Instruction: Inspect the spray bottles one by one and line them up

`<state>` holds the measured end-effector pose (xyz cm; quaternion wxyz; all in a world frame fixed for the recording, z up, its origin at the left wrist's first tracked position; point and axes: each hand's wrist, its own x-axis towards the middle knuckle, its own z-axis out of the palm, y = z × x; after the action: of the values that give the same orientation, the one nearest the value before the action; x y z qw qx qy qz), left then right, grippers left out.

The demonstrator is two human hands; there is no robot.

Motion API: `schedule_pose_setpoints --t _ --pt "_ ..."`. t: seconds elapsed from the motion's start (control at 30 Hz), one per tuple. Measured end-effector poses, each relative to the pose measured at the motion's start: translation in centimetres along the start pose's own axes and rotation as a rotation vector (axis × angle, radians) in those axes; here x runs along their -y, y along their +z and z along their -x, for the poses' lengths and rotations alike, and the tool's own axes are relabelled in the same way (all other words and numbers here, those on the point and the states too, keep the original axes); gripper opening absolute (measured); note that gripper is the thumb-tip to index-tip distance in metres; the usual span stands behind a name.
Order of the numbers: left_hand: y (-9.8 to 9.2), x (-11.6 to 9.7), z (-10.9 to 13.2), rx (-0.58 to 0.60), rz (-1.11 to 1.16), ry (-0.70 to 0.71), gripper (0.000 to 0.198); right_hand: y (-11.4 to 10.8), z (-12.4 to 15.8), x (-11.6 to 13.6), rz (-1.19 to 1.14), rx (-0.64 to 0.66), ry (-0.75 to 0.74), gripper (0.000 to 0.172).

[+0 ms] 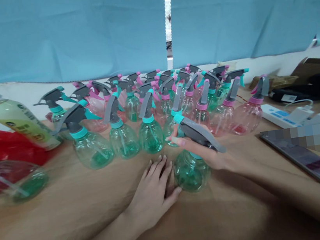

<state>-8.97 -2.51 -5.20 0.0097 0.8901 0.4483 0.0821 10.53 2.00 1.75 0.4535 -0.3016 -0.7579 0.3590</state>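
A green spray bottle [192, 174] with a grey and turquoise spray head stands, slightly tilted, near the middle of the table. My right hand [202, 151] is closed round the neck and trigger of this bottle. Just left of its base, my left hand [157, 185] lies on the table with fingers spread, the thumb tip close to the bottle. Behind both hands is a front row of green bottles [151, 135] and pink bottles [246, 116], with several more crowded behind them.
Another green bottle [24, 185] lies at the far left, beside a red plastic bag [12, 145] and a drink bottle [21, 122]. A phone [306, 159], a white power strip [280, 116] and dark items [309, 88] are on the right. A blue curtain [77, 32] hangs behind.
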Motion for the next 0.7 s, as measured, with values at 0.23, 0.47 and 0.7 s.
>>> schedule_pose_setpoints --t 0.23,0.47,0.7 --pt "0.05 0.09 -0.01 -0.026 0.015 0.008 0.061 0.38 0.33 0.59 -0.049 -0.088 0.055 0.017" --pt "0.12 0.10 0.01 -0.034 0.016 0.009 0.061 0.62 0.39 0.54 -0.096 -0.112 0.068 0.023" --pt "0.01 0.08 -0.03 -0.020 0.019 0.005 0.062 0.70 0.33 0.47 -0.108 -0.114 0.045 0.024"
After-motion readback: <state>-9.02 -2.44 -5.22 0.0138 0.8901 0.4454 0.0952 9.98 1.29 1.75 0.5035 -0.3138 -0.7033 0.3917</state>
